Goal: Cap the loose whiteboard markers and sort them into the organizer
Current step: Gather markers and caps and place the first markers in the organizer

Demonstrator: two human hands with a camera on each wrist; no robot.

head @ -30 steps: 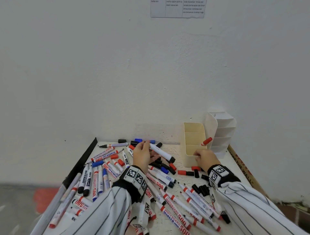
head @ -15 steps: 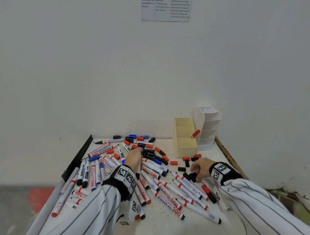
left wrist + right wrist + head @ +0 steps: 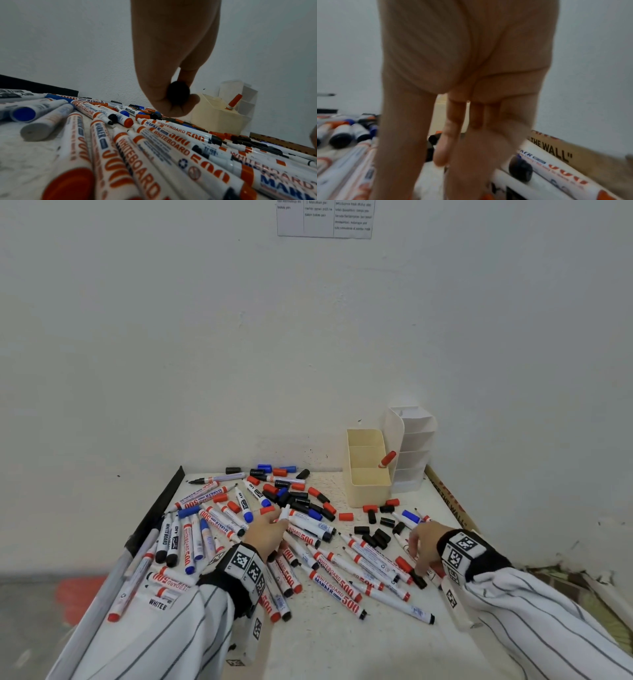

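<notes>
Whiteboard marker (image 3: pixel 286 513) pinched in left hand (image 3: pixel 265 534) fingers above the scattered pile, right hand (image 3: pixel 423 546) fingers reaching down among loose caps (image 3: pixel 375 537), grip unclear, cream organizer (image 3: pixel 368 491) at the surface's back holding one red-capped marker (image 3: pixel 387 459).

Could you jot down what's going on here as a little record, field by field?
Setting: white table against a wall
Loose items: many markers and separate red, black and blue caps
Organizer: cream organizer at the back, holding one red-capped marker
Left hand: left hand pinches a marker with a black end
Right hand: right hand reaches fingers-down into the markers; whether it grips one cannot be told
</notes>
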